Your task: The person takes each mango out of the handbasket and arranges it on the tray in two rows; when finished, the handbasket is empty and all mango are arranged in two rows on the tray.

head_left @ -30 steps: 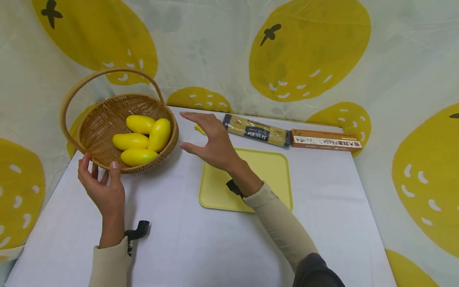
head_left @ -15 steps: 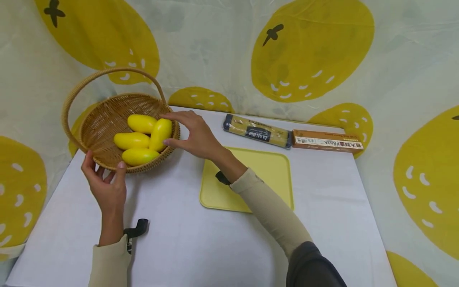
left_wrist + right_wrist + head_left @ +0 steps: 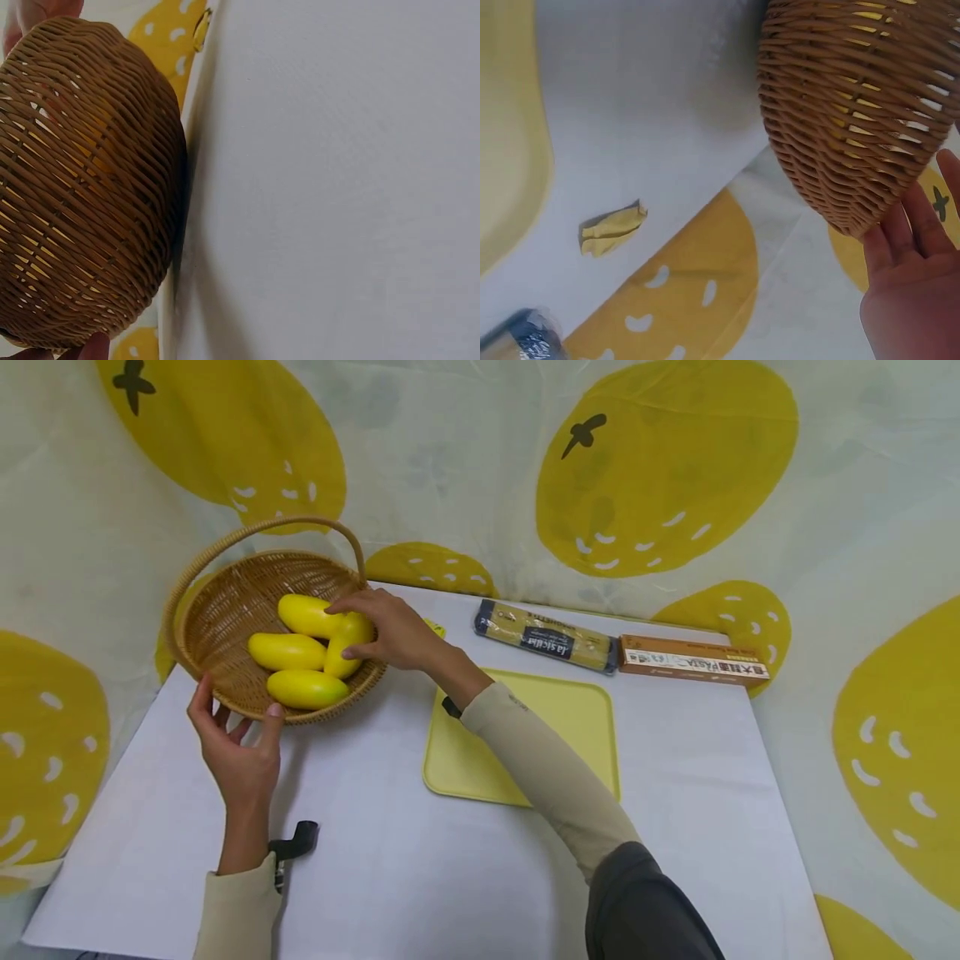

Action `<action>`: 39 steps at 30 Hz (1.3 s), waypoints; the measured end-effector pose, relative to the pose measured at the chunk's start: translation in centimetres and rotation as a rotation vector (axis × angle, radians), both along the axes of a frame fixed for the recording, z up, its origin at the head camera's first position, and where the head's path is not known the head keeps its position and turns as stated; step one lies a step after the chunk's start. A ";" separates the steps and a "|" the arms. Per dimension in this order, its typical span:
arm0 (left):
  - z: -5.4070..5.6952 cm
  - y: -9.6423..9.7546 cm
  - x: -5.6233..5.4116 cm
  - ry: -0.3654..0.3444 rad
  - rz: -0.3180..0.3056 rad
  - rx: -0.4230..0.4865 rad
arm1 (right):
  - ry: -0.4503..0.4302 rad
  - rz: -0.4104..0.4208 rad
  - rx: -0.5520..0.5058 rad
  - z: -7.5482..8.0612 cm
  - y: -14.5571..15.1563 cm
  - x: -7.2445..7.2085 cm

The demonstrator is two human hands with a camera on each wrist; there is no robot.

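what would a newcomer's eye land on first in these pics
Likely the wicker basket at the left of the head view, with four bright yellow fruits inside, the left hand holding its near rim and the right hand over its right rim. Next, the huge yellow prints on the backdrop behind the table. Then the pale yellow tray on the table, partly hidden by the right sleeve.

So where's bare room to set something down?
White table is bare in front of the yellow tray, between the sleeves, and right of the tray, nearer than the pasta box. Crowded: the back edge by the spaghetti packet, and the far left, with basket, left hand and right hand.
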State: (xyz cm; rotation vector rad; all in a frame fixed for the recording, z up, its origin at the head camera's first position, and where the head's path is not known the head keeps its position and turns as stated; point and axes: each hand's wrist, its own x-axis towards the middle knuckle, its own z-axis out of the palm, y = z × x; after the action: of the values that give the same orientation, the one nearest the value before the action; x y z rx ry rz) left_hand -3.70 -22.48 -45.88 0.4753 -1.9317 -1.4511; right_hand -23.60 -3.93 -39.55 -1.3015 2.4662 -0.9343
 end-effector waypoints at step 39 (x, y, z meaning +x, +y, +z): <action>0.1 1.2 0.7 0.023 0.016 -0.072 | 0.273 -0.052 0.330 -0.3 -2.9 -0.5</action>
State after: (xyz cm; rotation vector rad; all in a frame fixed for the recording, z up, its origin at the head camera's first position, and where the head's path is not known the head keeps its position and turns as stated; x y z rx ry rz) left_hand -3.02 -21.30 -45.80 0.4386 -1.9508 -1.3660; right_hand -24.10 -6.87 -39.89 -1.3258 2.7172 -0.3508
